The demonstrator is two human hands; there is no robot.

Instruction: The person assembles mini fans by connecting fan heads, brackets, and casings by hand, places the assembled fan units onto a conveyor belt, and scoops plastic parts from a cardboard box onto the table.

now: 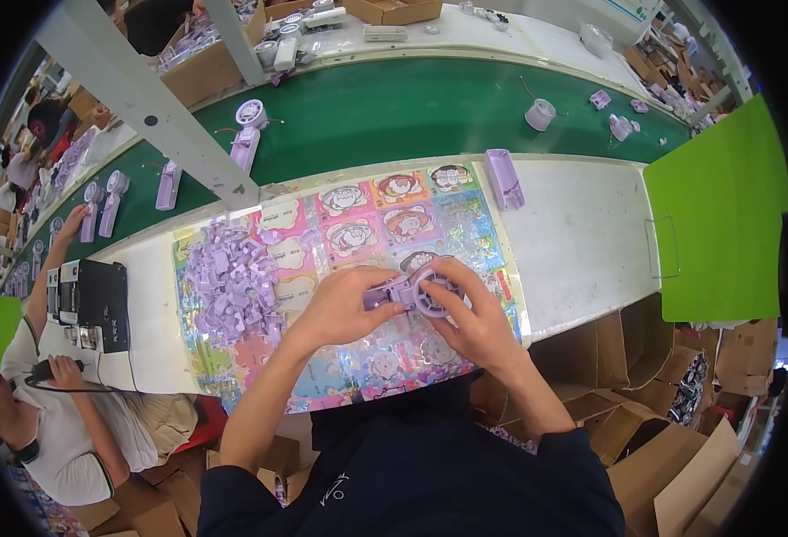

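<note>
Both hands meet over the middle of a white bench (pixel 582 242), which is covered there by a colourful cartoon-printed sheet (pixel 385 215). Between them is a lilac handheld fan housing (pixel 416 291), with a round grille head and a short handle, held just above the sheet.

The left hand (pixel 345 309) grasps the handle end of the fan housing, fingers curled over it from the left. The right hand (pixel 470 313) grasps the round head, fingers wrapped over its far rim and the palm below. The housing lies roughly level, handle pointing to the person's left, with part of the grille showing between the two hands.

A loose heap of small lilac plastic parts (pixel 228 282) lies on the sheet to the left of the left hand, near but not touching it. A lilac handle shell (pixel 504 177) lies alone at the far edge of the bench, well apart from the hands.

Beyond the bench runs a green conveyor belt (pixel 394 112) carrying scattered lilac fan parts. A bright green panel (pixel 720 215) stands at the right end of the bench. Open cardboard boxes (pixel 644 358) sit below the right edge.

At the left, another person's hand (pixel 63 369) holds a dark tool beside a black device (pixel 99 304).
</note>
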